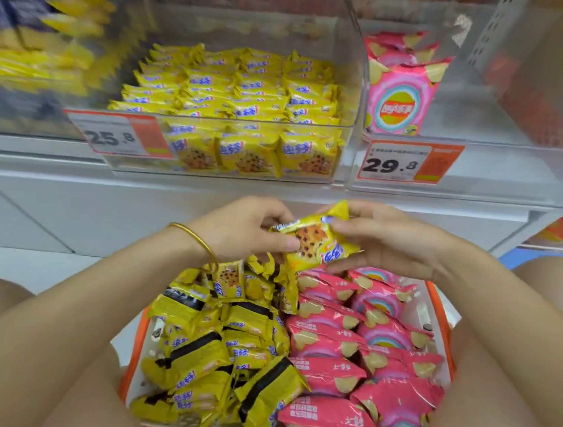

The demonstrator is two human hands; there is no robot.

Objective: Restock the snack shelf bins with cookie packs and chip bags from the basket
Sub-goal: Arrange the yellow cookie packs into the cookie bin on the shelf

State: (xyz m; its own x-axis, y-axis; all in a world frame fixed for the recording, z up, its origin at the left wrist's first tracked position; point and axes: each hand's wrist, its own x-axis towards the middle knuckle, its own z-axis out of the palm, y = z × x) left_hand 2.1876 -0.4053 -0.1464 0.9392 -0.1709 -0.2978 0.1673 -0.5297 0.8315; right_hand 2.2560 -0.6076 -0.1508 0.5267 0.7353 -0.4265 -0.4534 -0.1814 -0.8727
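In the middle of the frame both hands are holding 1 cookie pack (314, 247) above the far edge of the basket (442, 335). The left hand (247, 230) is pinching its left end between thumb and fingers. The right hand (383, 244) is curling its fingers round the upper right end. A thin gold bracelet (198, 239) is circling the left wrist.

The basket is sitting in the lower centre, its orange rim showing at both sides. Crinkled yellow packs (226, 339) are filling its left half in a loose heap. Glossy pink chip bags (347, 340) are lying overlapped in its right half.

Above the hands the white shelf (72, 155) edge is running across the frame. On it the clear plastic cookie bin (223, 18) is standing upper centre, with stocked packs (236, 92) lying in tight rows nearly wall to wall and open room above them below the tall walls. To its right the chip bin (490, 102) is showing a few puffy standing bags (400, 87) pressed against its left wall, leaving most of its floor open to the right. Orange and white price tags reading 25.8 (122, 136) and 29.8 (408, 163) are hanging on the bin fronts. The upper left of the frame is blurring.
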